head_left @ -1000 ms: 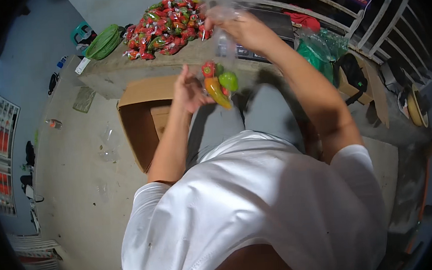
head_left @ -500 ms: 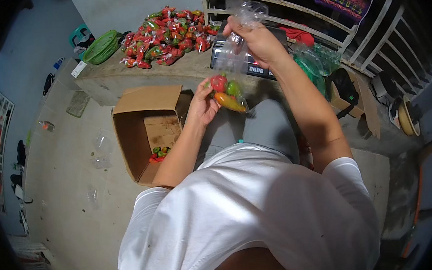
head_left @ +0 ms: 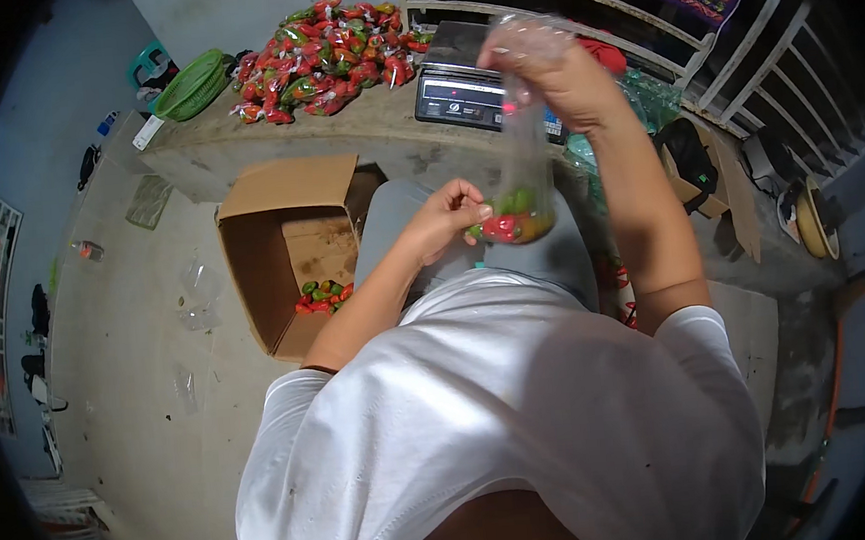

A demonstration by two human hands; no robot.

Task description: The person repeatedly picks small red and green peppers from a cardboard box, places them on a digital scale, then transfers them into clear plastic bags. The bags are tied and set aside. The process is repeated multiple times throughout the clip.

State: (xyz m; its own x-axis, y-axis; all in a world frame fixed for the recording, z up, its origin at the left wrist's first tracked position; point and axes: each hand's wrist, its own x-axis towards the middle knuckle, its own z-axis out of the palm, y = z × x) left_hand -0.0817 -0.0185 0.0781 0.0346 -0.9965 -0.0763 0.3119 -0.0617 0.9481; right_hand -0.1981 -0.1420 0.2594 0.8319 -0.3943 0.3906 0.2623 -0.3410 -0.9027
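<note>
Where the concrete counter [head_left: 383, 133] runs along the far side, a large heap of bagged red and green peppers [head_left: 322, 55] lies on its top, with a green basket [head_left: 189, 84] just to its left and a dark weighing scale [head_left: 462, 85] to its right. Below the counter, on the floor, an open cardboard box [head_left: 286, 255] stands with its flaps up and a few loose peppers [head_left: 319, 296] in its bottom corner. Near the scale, a clear plastic bag [head_left: 520, 153] hangs upright, long axis vertical, mouth up and closed bottom down over the person's lap; its lower end is filled with red, green and yellow peppers [head_left: 509, 222]. Right arm raised, elbow bent, forearm rising toward the counter; right hand [head_left: 551, 69] closed round the gathered neck of the bag, fingers curled and pressed together on the plastic. Left forearm angles up from the lower left; left hand [head_left: 446, 217] sits at the bag's filled bottom, fingers curled and touching its side, thumb uppermost. Whether it pinches a pepper or only steadies the bag cannot be told.
</note>
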